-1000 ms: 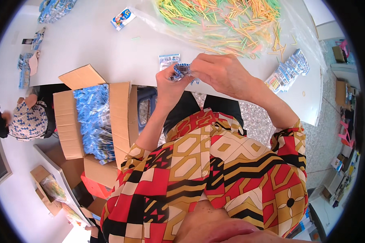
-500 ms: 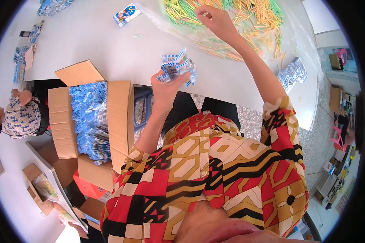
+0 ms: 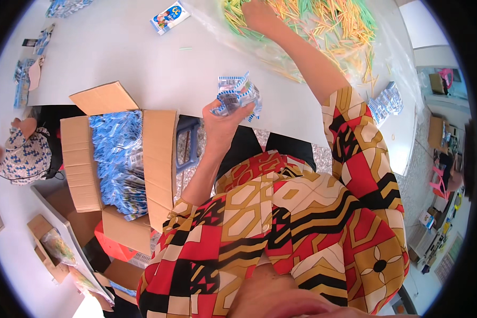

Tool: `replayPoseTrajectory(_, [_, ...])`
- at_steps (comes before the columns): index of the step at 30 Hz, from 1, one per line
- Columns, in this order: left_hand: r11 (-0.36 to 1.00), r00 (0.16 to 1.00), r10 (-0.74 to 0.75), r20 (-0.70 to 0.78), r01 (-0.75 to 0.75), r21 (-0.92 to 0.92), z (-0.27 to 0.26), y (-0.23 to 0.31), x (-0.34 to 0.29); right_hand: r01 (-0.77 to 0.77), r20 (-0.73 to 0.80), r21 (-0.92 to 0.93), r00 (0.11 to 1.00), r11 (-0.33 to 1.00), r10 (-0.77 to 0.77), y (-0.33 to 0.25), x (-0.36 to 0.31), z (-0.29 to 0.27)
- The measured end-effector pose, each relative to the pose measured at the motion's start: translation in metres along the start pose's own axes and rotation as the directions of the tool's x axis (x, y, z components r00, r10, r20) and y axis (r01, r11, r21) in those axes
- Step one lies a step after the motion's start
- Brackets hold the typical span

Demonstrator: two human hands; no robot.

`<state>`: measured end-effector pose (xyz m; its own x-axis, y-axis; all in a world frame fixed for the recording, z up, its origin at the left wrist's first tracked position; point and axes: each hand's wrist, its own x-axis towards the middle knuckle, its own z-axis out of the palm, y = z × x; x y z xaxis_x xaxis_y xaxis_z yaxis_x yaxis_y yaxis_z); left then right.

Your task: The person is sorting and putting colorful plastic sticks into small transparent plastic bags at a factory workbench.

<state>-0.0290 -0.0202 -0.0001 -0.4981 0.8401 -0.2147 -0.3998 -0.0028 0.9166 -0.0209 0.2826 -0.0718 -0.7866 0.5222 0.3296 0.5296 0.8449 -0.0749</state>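
My left hand [image 3: 218, 123] is wrapped round several small blue-and-white plastic packets [image 3: 233, 98], held upright over the table's near edge; their crinkled ends fan out above my fingers. At the far edge of the view, my right hand [image 3: 261, 20] is at the left side of a heap of thin coloured sticks [image 3: 350, 26] in yellow, orange and green. Its fingers look curled down among the sticks, and whatever they hold is hidden. The heap lies on a clear plastic sheet or bag [image 3: 281, 61].
An open cardboard box [image 3: 159, 159] full of blue packets [image 3: 119, 153] stands at my left. On the white table [image 3: 127, 58] lie a flat blue-and-white packet [image 3: 169, 18] and, at the right, a bunch of packets [image 3: 385, 103]. Another person [image 3: 26, 156] sits at far left.
My right hand has moved left and farther away, its fingers now down at the sticks. My left hand has shifted slightly nearer and right, still holding the packets.
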Motion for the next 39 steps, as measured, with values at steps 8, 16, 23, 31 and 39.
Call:
replayPoseTrajectory(8, [1.000, 1.000, 0.003, 0.009, -0.003, 0.031, -0.006, -0.002, 0.003, -0.002, -0.059, 0.230, 0.998, 0.973, 0.016, 0.015, 0.011, -0.003])
replayPoseTrajectory(16, [1.000, 0.999, -0.026, 0.018, 0.026, 0.010, -0.004, -0.002, 0.003, -0.055, -0.005, 0.469, 0.998, 0.882, 0.065, 0.045, 0.006, -0.017])
replayPoseTrajectory(23, [0.999, 0.999, -0.004, 0.049, 0.002, 0.039, 0.005, 0.001, 0.006, -0.185, 0.092, 0.644, 0.982, 0.742, 0.165, 0.049, -0.036, -0.047])
replayPoseTrajectory(31, [0.998, 0.999, -0.003, 0.047, 0.001, 0.058, 0.009, 0.005, 0.007, -0.144, 0.004, 0.588, 0.984, 0.796, 0.176, 0.058, -0.051, -0.024])
replayPoseTrajectory(39, [0.985, 0.998, 0.067, -0.008, -0.065, 0.159, 0.005, 0.013, 0.009, -0.280, 0.090, 0.536, 0.957, 0.797, 0.276, 0.038, -0.066, -0.056])
